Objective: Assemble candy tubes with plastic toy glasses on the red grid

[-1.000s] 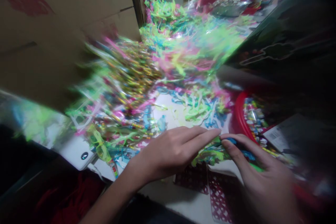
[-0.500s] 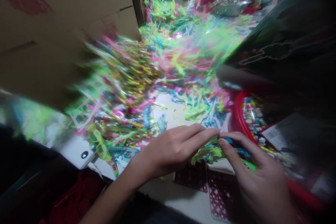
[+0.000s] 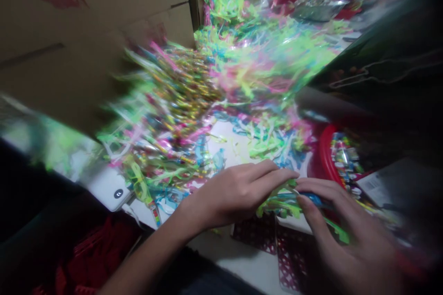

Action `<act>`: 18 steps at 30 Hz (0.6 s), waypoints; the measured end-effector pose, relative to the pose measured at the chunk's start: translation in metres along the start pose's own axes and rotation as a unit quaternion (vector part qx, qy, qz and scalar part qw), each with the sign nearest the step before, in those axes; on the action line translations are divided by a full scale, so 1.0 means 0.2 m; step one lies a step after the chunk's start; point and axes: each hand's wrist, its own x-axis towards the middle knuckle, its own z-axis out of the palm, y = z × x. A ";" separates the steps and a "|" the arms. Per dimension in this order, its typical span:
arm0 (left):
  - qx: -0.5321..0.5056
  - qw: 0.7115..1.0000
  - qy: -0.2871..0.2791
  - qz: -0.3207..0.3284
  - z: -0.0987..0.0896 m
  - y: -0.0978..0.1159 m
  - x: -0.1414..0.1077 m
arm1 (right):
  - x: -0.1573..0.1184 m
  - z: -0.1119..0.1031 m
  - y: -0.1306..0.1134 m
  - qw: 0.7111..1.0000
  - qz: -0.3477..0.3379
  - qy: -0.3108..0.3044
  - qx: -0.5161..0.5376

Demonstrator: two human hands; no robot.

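My left hand [image 3: 238, 191] reaches across the table with its fingers pressed together, gripping a bunch of soft yellow-green strips [image 3: 282, 205] that hangs below the palm. Touching its fingertips, my right hand [image 3: 349, 230] pinches a green and blue strip [image 3: 313, 198] between thumb and forefinger. A green end of it shows past the right palm. What exactly lies between the fingertips is too small to make out. Just beyond my hands are loose green, white and blue strips [image 3: 268, 143] on the white tabletop [image 3: 230, 140].
Striped sticks with coloured strips [image 3: 187, 87] lie heaped beside a cardboard box [image 3: 86, 50]. More strips [image 3: 270, 50] pile up behind. A red basin [image 3: 327, 156] of small colourful pieces is at the right. A white power bank [image 3: 107, 191] sits at the left edge, near patterned dark-red panels [image 3: 256, 233].
The whole view has shifted slightly, so things appear further right. My hands keep the same pose at the strips, with the right fingers a little lower. The power bank's display reads differently.
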 end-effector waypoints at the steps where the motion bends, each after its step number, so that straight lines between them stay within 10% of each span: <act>1: 0.001 1.000 -0.001 -0.002 0.00 0.00 0.00 | 0.00 -0.01 0.01 1.000 -0.018 -0.015 0.002; 18: -0.005 1.000 -0.010 -0.021 0.01 0.00 -0.01 | 0.03 -0.02 0.04 0.998 -0.026 -0.042 0.047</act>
